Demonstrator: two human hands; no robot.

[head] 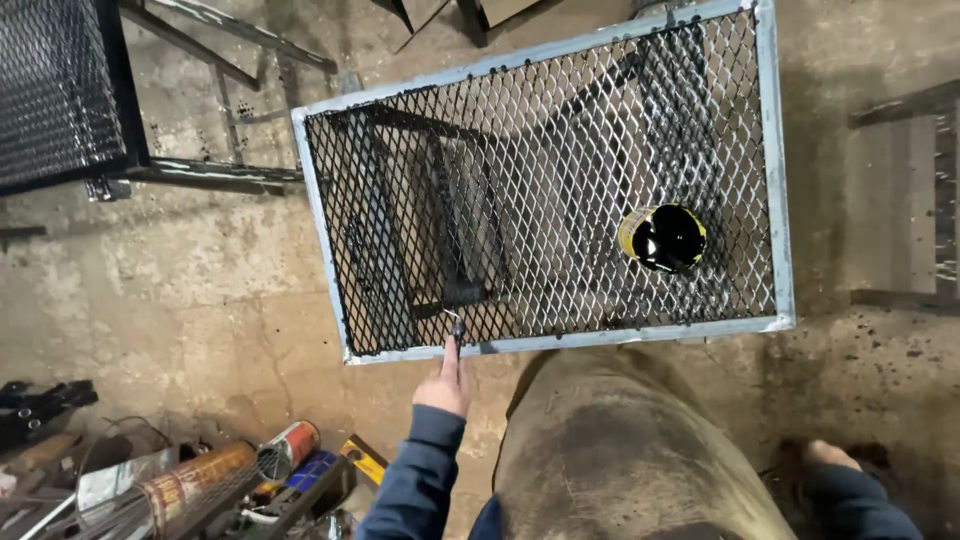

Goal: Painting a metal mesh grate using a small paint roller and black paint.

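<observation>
Head view: left hand (443, 385) raised at near edge of mesh panel (545, 180), fingers (450, 356) clamped on handle of paint roller (458, 300); roller head resting on mesh just inside grey frame, near-left part. Open can of black paint (663, 238) sitting on mesh toward right. Right hand (822, 455) low at near right, well apart from panel; fingers' state not discernible. Spray cans (290, 448) and clutter on floor (150, 270), near left. Second black mesh panel (55, 85) far left.
</observation>
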